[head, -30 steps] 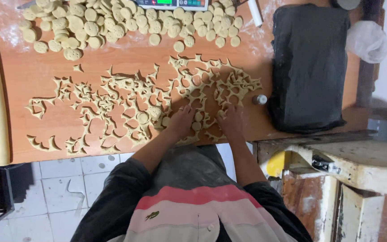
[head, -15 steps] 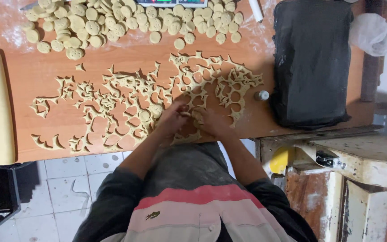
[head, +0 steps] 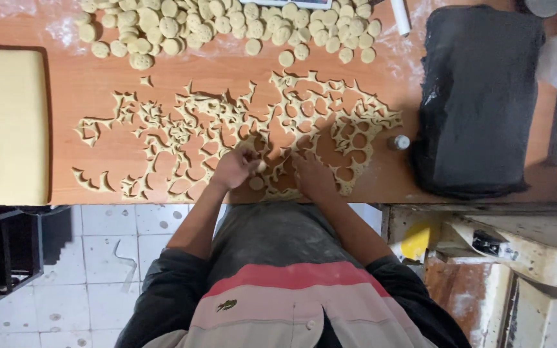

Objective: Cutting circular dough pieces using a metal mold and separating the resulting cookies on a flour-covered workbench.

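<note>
Dough scraps (head: 227,122) lie as a lacy web across the orange table (head: 98,84), full of round holes where discs were cut out, so what remains is thin bridges and spiky corners. The cut rounds sit as a heap of dough discs (head: 227,26) at the far edge, clear of the web so they do not stick to it.

The left hand (head: 234,169) is curled, fingers pinched around a small pale dough disc (head: 260,165), which sits at its fingertips just above the table's near edge. The right hand (head: 314,175) lies palm down with loosely bent fingers, pressing on the web just beside it; it seems to pin the scraps so a round can come free without dragging the lattice, and I cannot tell whether it grips anything. 1 more loose disc (head: 256,183) rests between the 2 hands.

A folded pale cloth or slab (head: 4,122) covers the table's left end. A dark bag (head: 478,96) lies to the right, with a small round cutter (head: 400,142) between it and the web, within easy reach
</note>
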